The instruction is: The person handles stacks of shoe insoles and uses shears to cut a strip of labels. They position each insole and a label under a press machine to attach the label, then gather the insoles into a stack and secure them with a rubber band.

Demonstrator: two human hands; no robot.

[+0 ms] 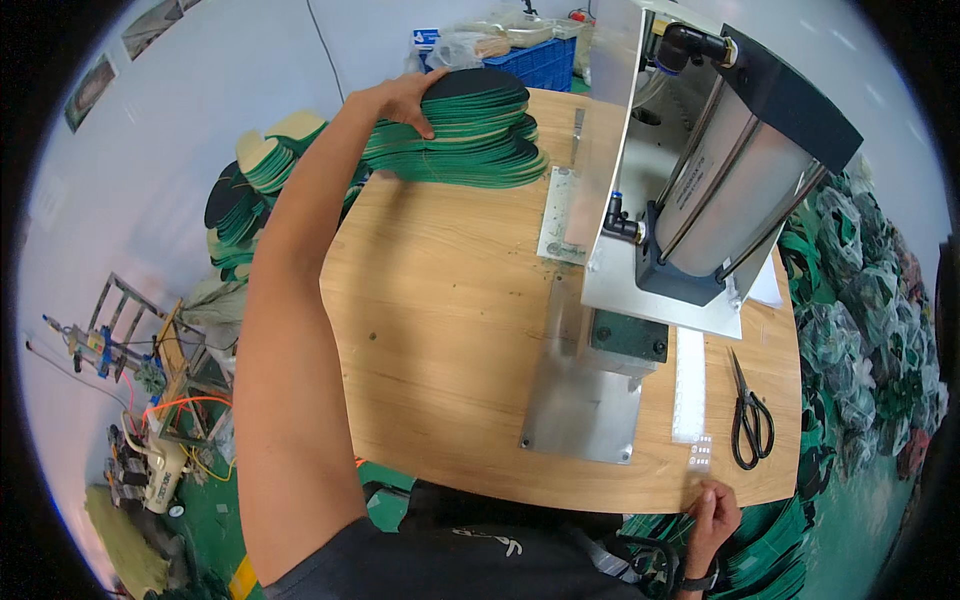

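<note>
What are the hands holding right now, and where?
Left hand grips the stack of green insoles at its left edge. Right hand holds nothing.

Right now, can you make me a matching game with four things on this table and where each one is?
Things:
1. left hand
2. right hand
3. black scissors
4. metal plate

Places:
A. lying near the table's right edge
B. flat under the press machine, in the middle
C. on the stack of green insoles at the far side
D. at the table's near edge, by a small clear strip

Pairs: 1-C, 2-D, 3-A, 4-B
</note>
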